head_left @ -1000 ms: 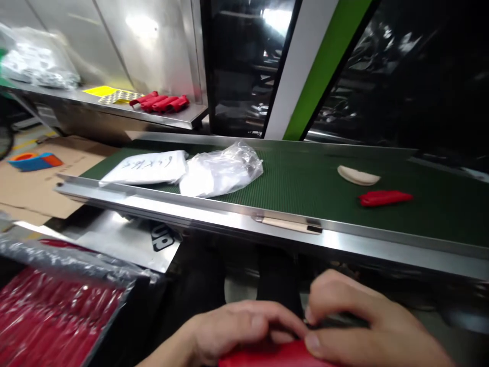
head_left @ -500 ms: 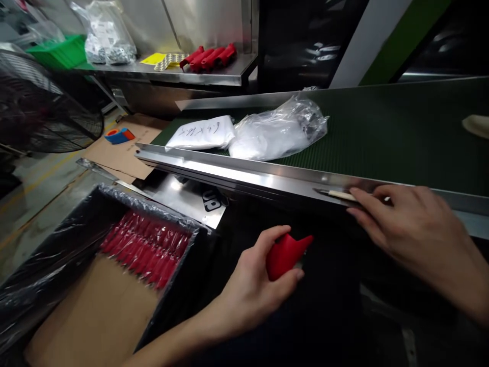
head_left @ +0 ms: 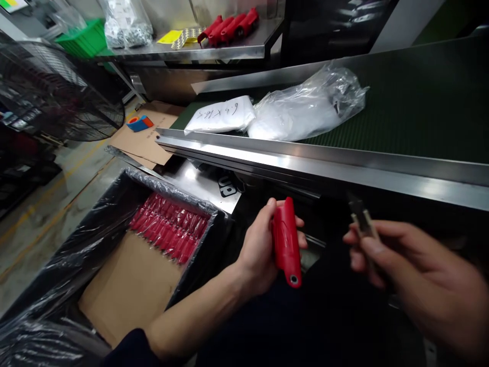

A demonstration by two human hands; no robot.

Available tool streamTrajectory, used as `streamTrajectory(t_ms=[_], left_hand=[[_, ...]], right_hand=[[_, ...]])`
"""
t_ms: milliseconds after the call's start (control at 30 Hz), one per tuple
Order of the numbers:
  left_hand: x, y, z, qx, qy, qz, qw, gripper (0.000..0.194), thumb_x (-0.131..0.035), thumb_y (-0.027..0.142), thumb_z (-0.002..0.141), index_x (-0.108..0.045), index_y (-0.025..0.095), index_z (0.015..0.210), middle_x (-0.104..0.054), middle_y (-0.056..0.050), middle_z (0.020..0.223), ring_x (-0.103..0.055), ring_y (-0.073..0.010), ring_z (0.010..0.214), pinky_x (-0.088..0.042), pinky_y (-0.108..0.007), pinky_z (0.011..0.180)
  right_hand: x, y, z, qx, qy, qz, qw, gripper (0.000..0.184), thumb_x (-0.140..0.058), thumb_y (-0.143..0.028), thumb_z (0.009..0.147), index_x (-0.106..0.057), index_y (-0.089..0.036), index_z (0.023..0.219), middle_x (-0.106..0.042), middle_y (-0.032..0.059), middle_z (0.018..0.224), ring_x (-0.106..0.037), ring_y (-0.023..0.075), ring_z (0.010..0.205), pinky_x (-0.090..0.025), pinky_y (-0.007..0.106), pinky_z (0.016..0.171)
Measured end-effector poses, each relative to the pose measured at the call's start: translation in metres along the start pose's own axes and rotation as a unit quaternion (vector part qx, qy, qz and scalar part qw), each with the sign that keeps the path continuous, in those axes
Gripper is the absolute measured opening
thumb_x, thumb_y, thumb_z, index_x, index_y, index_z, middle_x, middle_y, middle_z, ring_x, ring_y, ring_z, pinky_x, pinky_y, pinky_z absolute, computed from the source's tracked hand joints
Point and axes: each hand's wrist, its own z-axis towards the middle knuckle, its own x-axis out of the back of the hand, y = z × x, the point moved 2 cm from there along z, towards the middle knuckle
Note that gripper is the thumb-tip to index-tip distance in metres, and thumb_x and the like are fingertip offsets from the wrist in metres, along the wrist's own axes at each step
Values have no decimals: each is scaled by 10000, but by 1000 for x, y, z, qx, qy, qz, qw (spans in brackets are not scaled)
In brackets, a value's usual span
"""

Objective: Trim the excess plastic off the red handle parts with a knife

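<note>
My left hand [head_left: 256,250] grips a red plastic handle piece [head_left: 286,242], held upright in front of my lap with its open round end pointing down. My right hand [head_left: 412,275] is to the right of it and pinches a small thin metal tool [head_left: 361,218] between thumb and fingers, the tip pointing up toward the conveyor's steel rail [head_left: 328,165]. The two hands are apart. To the lower left stands a cardboard box lined with black plastic [head_left: 72,250], holding a row of the same red pieces [head_left: 170,229].
A green conveyor belt [head_left: 420,107] runs across the right, carrying a clear plastic bag [head_left: 309,104] and a white labelled packet [head_left: 221,114]. A steel shelf [head_left: 214,48] behind holds more red pieces, a green bin and a bag. A floor fan [head_left: 57,92] stands at the left.
My right hand has lifted the thin tool off the conveyor rail and drawn it down toward me. My left hand has turned the red piece upright. The view has swung left and down.
</note>
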Motion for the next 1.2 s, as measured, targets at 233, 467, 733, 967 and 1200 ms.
streamTrajectory(t_ms=[233,467,733,967,1200], left_hand=[[-4,6,-1,33,60,-48,997,482,-386,582,927,-578,142,969,-591,-75,711,-536,-139,548,-431,-217,505],[-11,7,-7,35,0,-48,998,179,-562,281,884,-576,151,1006,-610,-65,937,-635,-155,699,-524,-239,573],[-15,-5,-14,33,-159,-98,982,199,-478,263,860,-527,169,1028,-596,-72,913,-596,-141,630,-447,-162,404],[-23,-14,-21,-25,-163,-48,985,149,-464,331,907,-483,201,975,-618,-45,871,-530,-94,510,-415,-150,395],[-23,-15,-22,-57,-177,-49,981,154,-448,319,914,-485,182,974,-626,-45,837,-514,-81,471,-396,-149,394]], right_hand=[[-25,-5,-15,-118,-48,205,970,400,-635,-467,855,-608,-329,1229,-644,14,808,-558,125,537,-484,229,423],[-12,-8,-6,-11,-12,91,996,302,-636,-432,871,-656,-267,1124,-697,55,1028,-679,163,728,-585,245,583],[-1,-45,2,253,15,-164,953,336,-529,-221,953,-599,-323,1265,-660,-7,1088,-657,105,901,-540,197,778],[-2,-53,-6,331,21,-202,921,435,-534,-86,907,-574,-258,1305,-637,38,1163,-617,162,1052,-525,319,897],[-1,-59,-10,348,41,-226,909,388,-535,-74,900,-610,-213,1253,-631,60,1157,-599,178,1060,-498,341,894]])
